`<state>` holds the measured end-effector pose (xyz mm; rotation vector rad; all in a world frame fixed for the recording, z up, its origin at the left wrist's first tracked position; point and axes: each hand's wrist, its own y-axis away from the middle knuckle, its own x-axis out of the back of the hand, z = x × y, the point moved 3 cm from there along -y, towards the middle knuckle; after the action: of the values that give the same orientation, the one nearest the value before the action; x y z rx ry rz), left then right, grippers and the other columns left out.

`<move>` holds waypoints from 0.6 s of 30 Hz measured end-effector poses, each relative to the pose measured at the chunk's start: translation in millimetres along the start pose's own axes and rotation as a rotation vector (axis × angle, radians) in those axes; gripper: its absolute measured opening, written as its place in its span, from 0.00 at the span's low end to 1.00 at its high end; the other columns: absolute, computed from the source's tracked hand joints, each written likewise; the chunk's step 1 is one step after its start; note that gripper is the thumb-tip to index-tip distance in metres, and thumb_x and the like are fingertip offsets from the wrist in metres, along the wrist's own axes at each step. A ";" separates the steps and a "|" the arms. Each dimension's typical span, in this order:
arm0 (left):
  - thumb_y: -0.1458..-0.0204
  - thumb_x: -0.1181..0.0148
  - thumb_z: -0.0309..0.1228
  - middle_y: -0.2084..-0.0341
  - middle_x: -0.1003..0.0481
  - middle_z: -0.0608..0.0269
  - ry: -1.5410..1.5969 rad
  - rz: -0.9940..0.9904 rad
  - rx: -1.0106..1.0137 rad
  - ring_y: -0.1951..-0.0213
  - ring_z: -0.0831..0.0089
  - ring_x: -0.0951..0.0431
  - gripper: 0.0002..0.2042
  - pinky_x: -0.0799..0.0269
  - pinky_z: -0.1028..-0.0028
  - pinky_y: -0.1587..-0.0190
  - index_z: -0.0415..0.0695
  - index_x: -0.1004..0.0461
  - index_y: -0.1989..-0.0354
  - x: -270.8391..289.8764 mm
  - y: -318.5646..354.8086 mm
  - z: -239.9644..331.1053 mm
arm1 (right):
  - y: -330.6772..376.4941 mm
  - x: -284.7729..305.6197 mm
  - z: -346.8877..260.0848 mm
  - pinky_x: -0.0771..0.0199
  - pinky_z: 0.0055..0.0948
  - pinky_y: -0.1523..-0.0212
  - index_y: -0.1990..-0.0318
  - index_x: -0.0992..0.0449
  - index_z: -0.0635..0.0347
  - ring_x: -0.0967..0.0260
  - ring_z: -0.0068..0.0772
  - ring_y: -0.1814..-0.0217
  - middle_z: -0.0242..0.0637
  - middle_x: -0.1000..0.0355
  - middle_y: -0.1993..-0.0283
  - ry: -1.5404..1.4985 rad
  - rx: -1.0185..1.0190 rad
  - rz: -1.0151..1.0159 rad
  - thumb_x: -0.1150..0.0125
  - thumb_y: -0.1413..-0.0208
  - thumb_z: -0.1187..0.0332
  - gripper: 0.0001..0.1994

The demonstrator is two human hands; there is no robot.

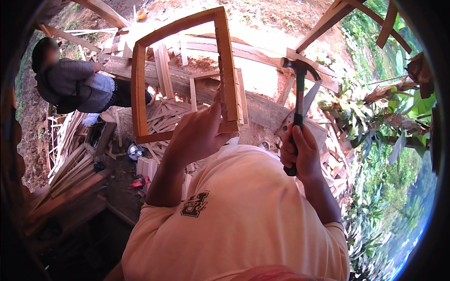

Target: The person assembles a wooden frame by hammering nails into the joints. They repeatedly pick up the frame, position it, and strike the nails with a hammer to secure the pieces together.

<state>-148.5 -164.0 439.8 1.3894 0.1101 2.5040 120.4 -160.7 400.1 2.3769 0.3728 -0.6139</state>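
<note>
My left hand (197, 133) grips a rectangular wooden frame (139, 89) at its lower right corner, its index finger stretched up along the right side piece. The frame stands raised and a little tilted in front of me. In my right hand (301, 152) is a claw hammer (300, 89), fingers wrapped round its dark handle. Its head points up, apart from the frame, with the claw to the right. Just behind the hammer shows a grey pointed blade (311, 97), like a handsaw's; part of it is hidden.
A long wooden beam (262, 110) runs across beyond the frame. Loose wooden strips (70, 164) are piled at the left, near a red-and-black tool (139, 181). Another person (75, 82) stands at the far left. Green plants (375, 126) grow along the right.
</note>
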 end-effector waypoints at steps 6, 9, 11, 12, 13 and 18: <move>0.50 0.27 0.33 0.71 0.18 0.49 -0.002 0.015 -0.027 0.65 0.45 0.16 0.54 0.23 0.51 0.63 0.39 0.61 0.22 -6.2 1.6 -13.3 | -2.8 6.9 -1.9 0.50 0.21 0.86 0.56 0.33 0.53 0.51 0.15 0.84 0.24 0.44 0.76 -0.045 0.058 0.093 0.53 0.23 0.60 0.09; 0.50 0.26 0.35 0.66 0.18 0.46 0.057 0.033 -0.028 0.62 0.44 0.16 0.52 0.22 0.50 0.61 0.39 0.58 0.22 0.4 0.9 -2.9 | 2.6 -4.0 2.5 0.50 0.21 0.86 0.55 0.33 0.53 0.52 0.14 0.84 0.24 0.44 0.77 0.048 -0.111 -0.050 0.54 0.23 0.60 0.10; 0.49 0.26 0.36 0.58 0.18 0.41 0.082 -0.020 0.012 0.56 0.42 0.16 0.50 0.21 0.50 0.58 0.38 0.54 0.23 2.6 0.5 -4.3 | 16.7 -11.5 9.6 0.52 0.20 0.87 0.55 0.33 0.53 0.52 0.14 0.84 0.24 0.43 0.77 0.123 -0.229 -0.186 0.55 0.23 0.58 0.11; 0.49 0.26 0.35 0.62 0.18 0.43 0.061 -0.004 0.005 0.59 0.43 0.16 0.50 0.21 0.50 0.59 0.40 0.56 0.23 2.0 1.7 -6.7 | 15.4 -8.8 6.3 0.52 0.21 0.87 0.55 0.33 0.53 0.52 0.14 0.84 0.25 0.43 0.77 0.106 -0.172 -0.124 0.55 0.23 0.58 0.11; 0.49 0.27 0.35 0.65 0.17 0.46 0.041 0.012 -0.003 0.61 0.44 0.16 0.51 0.22 0.51 0.61 0.41 0.58 0.22 0.6 3.3 -10.7 | 13.4 -4.6 2.0 0.51 0.21 0.87 0.55 0.33 0.53 0.52 0.15 0.84 0.25 0.43 0.77 0.090 -0.116 -0.062 0.55 0.23 0.58 0.11; 0.50 0.27 0.34 0.66 0.17 0.46 0.062 0.046 -0.026 0.62 0.44 0.16 0.52 0.22 0.51 0.61 0.41 0.58 0.22 -0.4 1.4 -7.3 | 9.1 -18.3 9.9 0.46 0.22 0.83 0.58 0.36 0.55 0.49 0.15 0.83 0.24 0.43 0.75 0.071 0.001 0.024 0.55 0.22 0.57 0.13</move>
<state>-154.7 -164.9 435.9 1.3193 0.0584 2.5768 105.2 -175.8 407.5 2.4051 0.3747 -0.5202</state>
